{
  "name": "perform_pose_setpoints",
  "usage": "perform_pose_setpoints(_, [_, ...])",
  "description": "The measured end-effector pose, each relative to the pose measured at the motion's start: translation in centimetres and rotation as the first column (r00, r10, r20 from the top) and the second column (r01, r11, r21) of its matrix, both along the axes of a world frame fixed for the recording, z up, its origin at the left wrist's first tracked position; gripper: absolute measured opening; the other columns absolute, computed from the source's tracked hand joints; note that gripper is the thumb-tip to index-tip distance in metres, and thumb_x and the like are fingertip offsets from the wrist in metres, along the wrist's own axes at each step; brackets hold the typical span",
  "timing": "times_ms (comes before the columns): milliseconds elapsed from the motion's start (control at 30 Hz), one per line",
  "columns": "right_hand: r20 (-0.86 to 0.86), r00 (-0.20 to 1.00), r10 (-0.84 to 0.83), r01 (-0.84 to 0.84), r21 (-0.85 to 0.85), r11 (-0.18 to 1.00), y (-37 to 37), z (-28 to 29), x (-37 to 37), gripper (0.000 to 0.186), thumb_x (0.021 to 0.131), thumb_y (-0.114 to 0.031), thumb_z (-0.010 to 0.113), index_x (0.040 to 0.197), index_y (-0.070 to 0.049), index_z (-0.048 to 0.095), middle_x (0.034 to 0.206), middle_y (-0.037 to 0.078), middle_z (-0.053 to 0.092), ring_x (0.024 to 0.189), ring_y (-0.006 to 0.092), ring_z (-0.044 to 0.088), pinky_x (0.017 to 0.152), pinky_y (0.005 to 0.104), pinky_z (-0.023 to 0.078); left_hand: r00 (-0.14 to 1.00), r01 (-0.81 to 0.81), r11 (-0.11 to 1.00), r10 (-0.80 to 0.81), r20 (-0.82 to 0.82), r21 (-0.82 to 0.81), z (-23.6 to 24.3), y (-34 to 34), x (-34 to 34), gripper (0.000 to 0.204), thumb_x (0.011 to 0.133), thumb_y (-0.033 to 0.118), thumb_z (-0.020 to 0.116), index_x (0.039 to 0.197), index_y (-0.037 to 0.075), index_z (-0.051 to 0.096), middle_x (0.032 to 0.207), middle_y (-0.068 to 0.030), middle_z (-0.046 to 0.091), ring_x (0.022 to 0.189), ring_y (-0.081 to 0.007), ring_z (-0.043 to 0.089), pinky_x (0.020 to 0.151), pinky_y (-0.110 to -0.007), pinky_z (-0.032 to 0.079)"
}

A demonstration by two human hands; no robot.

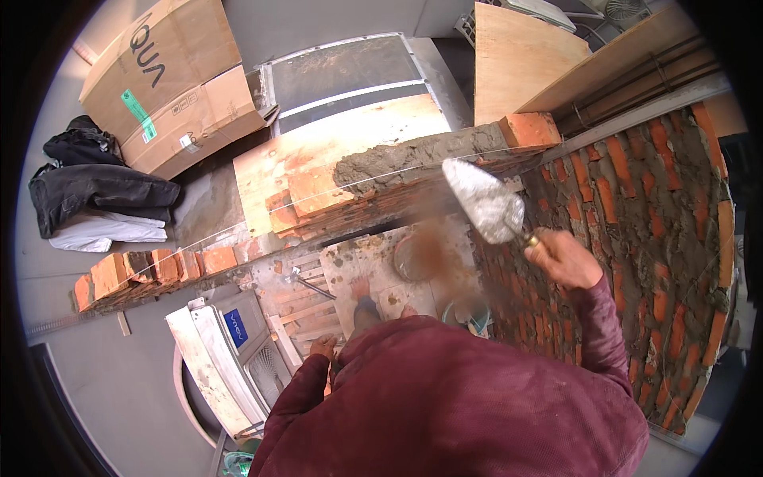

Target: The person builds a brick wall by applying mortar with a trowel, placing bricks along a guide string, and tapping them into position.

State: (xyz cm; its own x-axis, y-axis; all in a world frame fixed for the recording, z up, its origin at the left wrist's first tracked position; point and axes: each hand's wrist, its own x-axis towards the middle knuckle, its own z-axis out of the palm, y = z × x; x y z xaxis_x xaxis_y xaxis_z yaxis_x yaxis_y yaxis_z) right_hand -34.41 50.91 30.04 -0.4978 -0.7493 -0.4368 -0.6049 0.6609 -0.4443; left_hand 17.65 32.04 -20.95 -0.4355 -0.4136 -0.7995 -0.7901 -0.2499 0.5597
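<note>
A person in a maroon long-sleeved top (453,389), seen from above, works between brick walls. The right hand (566,260) reaches forward and to the right, its fingers clamped around the handle of a trowel (486,203). The trowel's pale, smeared blade points up and to the left, its tip near the low brick wall (318,191) across the front; whether it touches cannot be told. Along the top of that wall lies a thick bed of wet grey mortar (429,155), with a single orange brick (531,129) at its right end. The left hand (323,347) hangs low near the person's body, small and partly hidden; whether its fingers are apart or together cannot be told.

To the right stands a larger brick wall (620,238), streaked with mortar. Below, bare feet (362,286) stand on a stained board (338,258). Beyond the low wall, at left, are a large cardboard box (195,111) and dark clothes (103,191).
</note>
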Motion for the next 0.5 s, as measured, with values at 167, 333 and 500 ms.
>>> perform_pose_setpoints(167, [-0.048,0.999,0.022,-0.026,-0.095,0.995,-5.2,-8.0,4.7,0.032,0.096,-0.026,0.052,0.092,0.005,0.051,0.070,0.029,0.060,0.069,0.0475,0.061,0.063,0.0526,0.048,0.806,0.592,0.802,-0.591,0.033,-0.085,2.1,-3.7,-4.6,0.040,0.093,0.040,0.052,0.110,0.008,0.069,0.109,-0.0164,0.069,0.106,-0.0301,0.064,0.094,-0.040,0.047])
perform_pose_setpoints(333, [-0.176,0.981,0.087,-0.109,-0.120,0.987,-13.2,-10.1,3.4,0.032,0.094,-0.024,0.051,0.088,0.007,0.054,0.072,0.029,0.062,0.074,0.0471,0.063,0.069,0.0525,0.050,0.888,0.456,0.885,-0.448,0.100,-0.090,-4.6,-7.5,-4.4,0.040,0.090,0.040,0.057,0.111,0.008,0.069,0.111,-0.0176,0.069,0.107,-0.0316,0.063,0.094,-0.039,0.047])
perform_pose_setpoints(500, [-0.310,0.935,0.174,-0.126,0.170,0.977,-12.8,-11.3,0.7,0.034,0.091,-0.025,0.050,0.085,0.008,0.060,0.080,0.028,0.065,0.081,0.0441,0.065,0.075,0.0493,0.053,0.944,0.317,0.948,-0.318,-0.084,-0.020,0.4,-6.5,-9.1,0.045,0.085,0.038,0.066,0.113,0.002,0.069,0.100,-0.0175,0.072,0.099,-0.0290,0.068,0.090,-0.036,0.050])
